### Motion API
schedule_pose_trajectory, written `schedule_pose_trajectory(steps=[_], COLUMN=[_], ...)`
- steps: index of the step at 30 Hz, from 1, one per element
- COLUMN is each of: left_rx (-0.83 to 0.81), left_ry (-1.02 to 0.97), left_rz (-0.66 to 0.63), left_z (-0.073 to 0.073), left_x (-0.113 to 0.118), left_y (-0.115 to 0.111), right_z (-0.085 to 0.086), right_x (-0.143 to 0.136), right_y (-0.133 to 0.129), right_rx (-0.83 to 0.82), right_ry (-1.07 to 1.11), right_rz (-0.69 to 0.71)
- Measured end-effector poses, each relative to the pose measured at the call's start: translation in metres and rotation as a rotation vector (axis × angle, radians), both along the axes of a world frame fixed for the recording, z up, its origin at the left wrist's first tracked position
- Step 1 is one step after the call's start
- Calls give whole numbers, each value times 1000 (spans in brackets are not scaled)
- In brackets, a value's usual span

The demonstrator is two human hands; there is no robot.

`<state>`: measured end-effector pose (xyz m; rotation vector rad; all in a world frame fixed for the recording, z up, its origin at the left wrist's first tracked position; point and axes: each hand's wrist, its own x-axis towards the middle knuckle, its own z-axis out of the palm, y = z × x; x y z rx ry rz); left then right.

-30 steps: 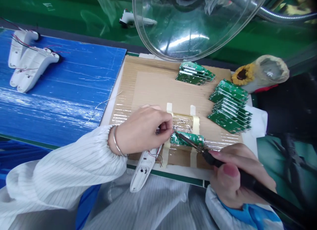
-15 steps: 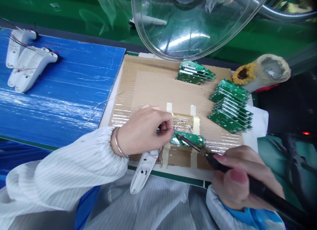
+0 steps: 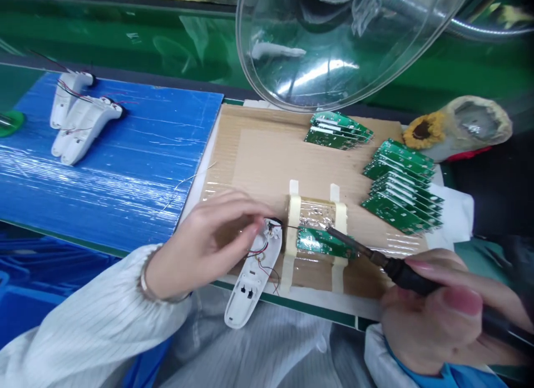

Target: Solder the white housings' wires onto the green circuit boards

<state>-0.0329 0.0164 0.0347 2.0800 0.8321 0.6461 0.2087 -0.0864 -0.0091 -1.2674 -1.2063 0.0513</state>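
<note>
Left hand: its pinch at the board's end has been undone; the left hand (image 3: 204, 243) is drawn back over the shell's top end, thumb and fingers spread, with nothing seen held between them.
Wire: a dark wire (image 3: 290, 227) is seen running from the shell to the board's left end, unheld; by judgement, that end has been fixed, though the joint is too small to be checked.
Iron: the iron (image 3: 400, 272) is gripped in the right hand (image 3: 438, 315); its tip has been shifted from the left end to the board's far edge, right of middle. Whether contact is made cannot be told.
Board: the green board (image 3: 317, 243) is left lying on the card (image 3: 267, 154), by the near side of the taped pad (image 3: 317, 212).
Shell: the white shell (image 3: 246, 288) is laid aslant left of the board; its top end, covered by the hand half a second ago, is now exposed with its wires.
Cover: a white piece (image 3: 279, 50), partly outside the clear cover (image 3: 292, 98) before, is now seen wholly through it.
Stacks: both board stacks (image 3: 400, 199) are left in place.
</note>
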Motion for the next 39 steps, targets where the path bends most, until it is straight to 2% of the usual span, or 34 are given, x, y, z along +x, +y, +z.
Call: schedule_pose_trajectory(steps=[3, 5, 7, 9, 12, 14, 15, 18, 20, 23, 26, 28, 31, 34, 39], left_rx=[-64, -36, 69, 258, 558, 667, 704, 761, 762, 761, 708, 658, 553, 434, 356], left_ry=[-26, -57, -72, -11, 231, 432, 524, 723, 705, 441, 187, 135, 127, 131, 165], left_rz=[-18, -17, -5, -34, -282, -434, -452, -325, -232, -125, -26, 39, 107, 122, 144], left_z=[0, -2, -6, -8, -4, 5, 10, 18, 13, -10, -33, -40, -38, -32, -29], left_x=[-12, -7, 7, 22, 36, 36, 33, 21, 15, 10, 10, 12, 16, 22, 30], left_y=[-19, -27, -30, -29, -28, -32, -35, -43, -41, -27, -14, -11, -10, -10, -11], right_z=[-3, -5, -6, -5, -4, -3, -2, 0, 3, 6, 6, 4, 1, 0, 1], right_x=[-1, -3, -4, -2, 2, 4, 5, 4, 3, 1, -1, -3, -5, -5, -2], right_y=[5, 12, 15, 14, 5, 2, 2, 5, 8, 11, 13, 14, 16, 16, 16], right_rx=[53, 141, 208, 129, -57, -106, -134, -159, -88, 47, 16, -6, 27, 7, -2], right_ry=[31, 25, 44, 26, -20, -18, -24, -64, -55, -19, -69, -81, -61, -71, -128], right_rz=[-99, -113, -127, -114, -74, -95, -102, -101, -64, -23, 69, 95, 47, 71, 114])
